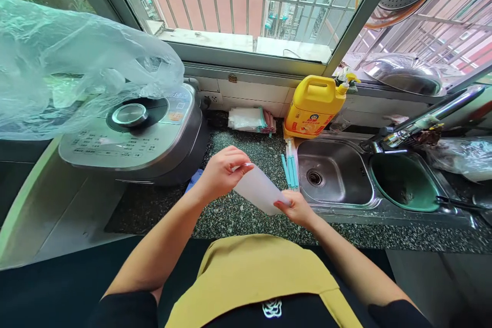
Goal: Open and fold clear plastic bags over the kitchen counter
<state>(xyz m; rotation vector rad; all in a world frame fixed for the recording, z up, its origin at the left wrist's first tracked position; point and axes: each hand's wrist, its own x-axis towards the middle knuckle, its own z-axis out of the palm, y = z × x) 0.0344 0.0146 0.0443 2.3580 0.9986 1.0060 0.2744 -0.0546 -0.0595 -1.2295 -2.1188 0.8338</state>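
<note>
**Both hands pinch a thin white bag above the speckled bench**

The left hand (223, 171) is raised over the bench (230, 212), its fingertips closed together on the upper edge of a thin white plastic bag (259, 190). The right hand (295, 208) sits lower and nearer the sink, fingers clamped on the bag's lower corner. The bag hangs stretched between the two hands, slanting down from left to right, clear of the bench surface beneath it.

Just behind the left hand stands a silver multi-cooker (134, 133) with a round knob on its dark lid panel; a large crumpled clear plastic sheet (69, 61) lies partly over its top and spreads off to the left. Right of the hands, a steel sink (332, 177) is set into the bench, and a green basin (403, 182) sits in the neighbouring bowl under a tap (418, 125). Several pale blue sticks (289, 169) lie on the bench at the sink's left rim. A yellow jug (315, 107) with a handle stands at the back against the wall, just beside a stack of folded bags (251, 119). The person wears a yellow apron (253, 277) over dark sleeves.
</note>
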